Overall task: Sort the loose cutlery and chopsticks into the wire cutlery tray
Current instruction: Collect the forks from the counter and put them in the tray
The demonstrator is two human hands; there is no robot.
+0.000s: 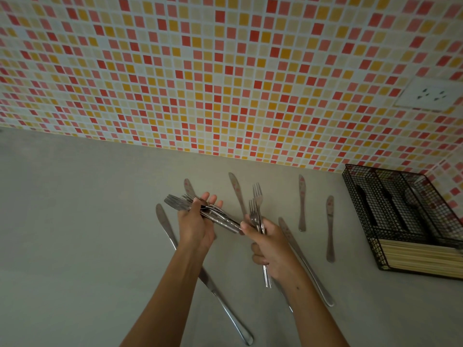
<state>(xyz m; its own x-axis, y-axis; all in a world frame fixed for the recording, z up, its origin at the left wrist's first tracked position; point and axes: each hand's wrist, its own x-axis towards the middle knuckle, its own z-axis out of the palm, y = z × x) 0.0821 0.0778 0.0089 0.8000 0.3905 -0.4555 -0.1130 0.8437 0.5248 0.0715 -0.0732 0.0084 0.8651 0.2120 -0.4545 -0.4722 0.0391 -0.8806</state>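
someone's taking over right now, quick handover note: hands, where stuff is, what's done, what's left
Left hand: shut on a bundle of forks.
Right hand: shut on a few more forks, tines up.
Wire tray: far right on the counter.
Done: chopsticks fill its near compartment; dark items in the others, unclear.
Left: held forks, plus the knives loose on the counter.

Grey counter (75,221) with table knives (330,229) scattered flat and a wire tray (411,221) at its right, by the wall.
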